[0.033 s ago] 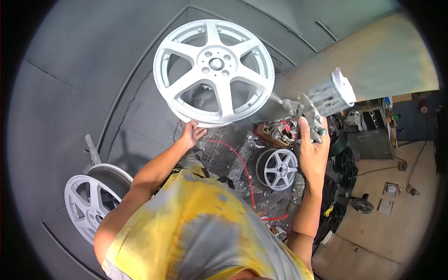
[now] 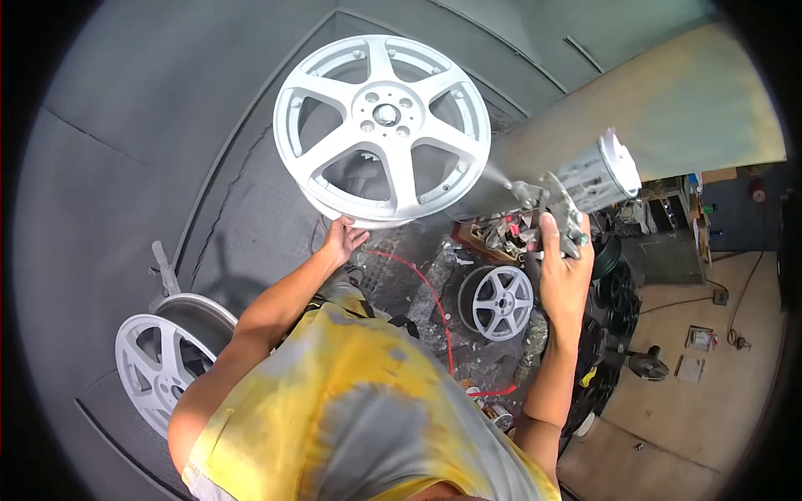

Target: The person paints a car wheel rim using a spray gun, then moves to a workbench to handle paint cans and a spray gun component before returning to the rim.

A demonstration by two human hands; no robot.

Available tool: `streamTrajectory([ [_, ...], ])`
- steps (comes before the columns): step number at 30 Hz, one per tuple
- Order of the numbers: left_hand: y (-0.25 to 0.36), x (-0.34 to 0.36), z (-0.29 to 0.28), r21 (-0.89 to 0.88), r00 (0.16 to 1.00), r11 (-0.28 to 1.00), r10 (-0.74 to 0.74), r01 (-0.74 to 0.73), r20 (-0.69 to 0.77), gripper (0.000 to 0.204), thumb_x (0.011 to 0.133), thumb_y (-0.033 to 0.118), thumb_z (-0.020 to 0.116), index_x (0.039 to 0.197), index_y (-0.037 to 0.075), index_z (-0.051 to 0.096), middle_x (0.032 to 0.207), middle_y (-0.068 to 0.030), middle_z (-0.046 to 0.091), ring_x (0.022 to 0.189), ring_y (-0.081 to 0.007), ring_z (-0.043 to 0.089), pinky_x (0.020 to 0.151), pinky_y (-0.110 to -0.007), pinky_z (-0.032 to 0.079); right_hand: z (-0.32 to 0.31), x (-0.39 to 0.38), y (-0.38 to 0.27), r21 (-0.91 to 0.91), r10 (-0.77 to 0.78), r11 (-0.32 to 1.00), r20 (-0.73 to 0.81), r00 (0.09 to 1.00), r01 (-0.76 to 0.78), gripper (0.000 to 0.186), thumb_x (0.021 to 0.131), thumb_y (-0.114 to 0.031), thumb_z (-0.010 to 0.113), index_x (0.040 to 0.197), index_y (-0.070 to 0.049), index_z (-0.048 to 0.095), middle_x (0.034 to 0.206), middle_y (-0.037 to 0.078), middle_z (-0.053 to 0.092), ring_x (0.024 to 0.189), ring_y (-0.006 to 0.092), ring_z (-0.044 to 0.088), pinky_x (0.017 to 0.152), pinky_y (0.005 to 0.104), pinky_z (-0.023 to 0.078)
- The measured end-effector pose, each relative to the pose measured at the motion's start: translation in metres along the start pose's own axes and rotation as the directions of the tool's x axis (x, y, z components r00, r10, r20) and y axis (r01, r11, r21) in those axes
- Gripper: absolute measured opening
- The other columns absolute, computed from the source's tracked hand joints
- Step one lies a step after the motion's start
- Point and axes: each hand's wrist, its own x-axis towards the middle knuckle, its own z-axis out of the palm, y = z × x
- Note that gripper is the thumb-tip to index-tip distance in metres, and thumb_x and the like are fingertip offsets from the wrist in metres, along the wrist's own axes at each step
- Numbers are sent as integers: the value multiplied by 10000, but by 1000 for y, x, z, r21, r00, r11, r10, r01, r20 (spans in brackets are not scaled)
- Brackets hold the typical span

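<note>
A white spoked car wheel point(image 2: 399, 163) faces up in front of me, raised off the floor. My left hand point(image 2: 343, 240) grips its lower edge, the fingers partly hidden by the rim. In my right hand point(image 2: 563, 267) is a paint spray gun point(image 2: 547, 200), its grip wrapped by my fingers. A paint-smeared metal cup point(image 2: 595, 177) sits tilted on the gun. From the nozzle, apart from the wheel's right side, a pale mist fans toward the rim.
Another white wheel point(image 2: 154, 367) leans at the lower left, and a smaller one point(image 2: 501, 303) stands on the floor. A red hose point(image 2: 430, 296) crosses the floor between my arms. Dark wheels point(image 2: 616, 301) are stacked at right, near a box of clutter point(image 2: 501, 234).
My right hand and the spray gun have shifted slightly to the right, away from the wheel. The left hand and the wheel have hardly moved.
</note>
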Motion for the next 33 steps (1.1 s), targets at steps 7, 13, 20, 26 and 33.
streamTrajectory([
  [7,2,3,-2,19,1000,1000,-11,11,-10,294,872,187,579,1149,90,561,1178,-70,617,1118,-249,602,1010,-459,524,-1,6,1,81,-10,997,-55,998,15,158,1067,-149,620,1127,-3,620,845,4,623,698,62,573,630,247,470],
  [13,13,3,-7,125,999,992,-22,17,44,537,834,226,580,1330,29,518,1341,-106,601,1255,-276,579,1027,-433,499,29,16,-18,145,-33,989,28,999,29,197,1052,-196,654,1123,-15,621,819,-6,614,696,63,582,624,255,469],
  [20,34,17,-33,173,1000,985,-21,17,21,420,828,227,598,1211,58,575,1199,-104,674,1095,-253,655,1001,-448,516,45,53,-16,17,-80,997,7,997,80,256,1032,-258,672,1065,-12,609,768,48,631,679,111,598,639,306,489],
  [26,63,24,-48,281,1000,960,14,-15,4,362,971,286,460,1218,74,621,1148,-78,722,1035,-204,691,918,-416,559,33,73,-7,-5,-89,996,-141,986,89,241,1049,-250,655,1097,-16,625,801,34,649,677,106,626,605,297,489],
  [33,116,51,-81,465,994,878,87,-111,73,559,1037,575,450,1246,100,655,1143,-63,752,987,-185,731,824,-348,592,27,72,-4,45,-33,998,-104,994,38,236,1051,-251,654,1117,-25,629,782,5,624,673,75,600,591,278,477],
])
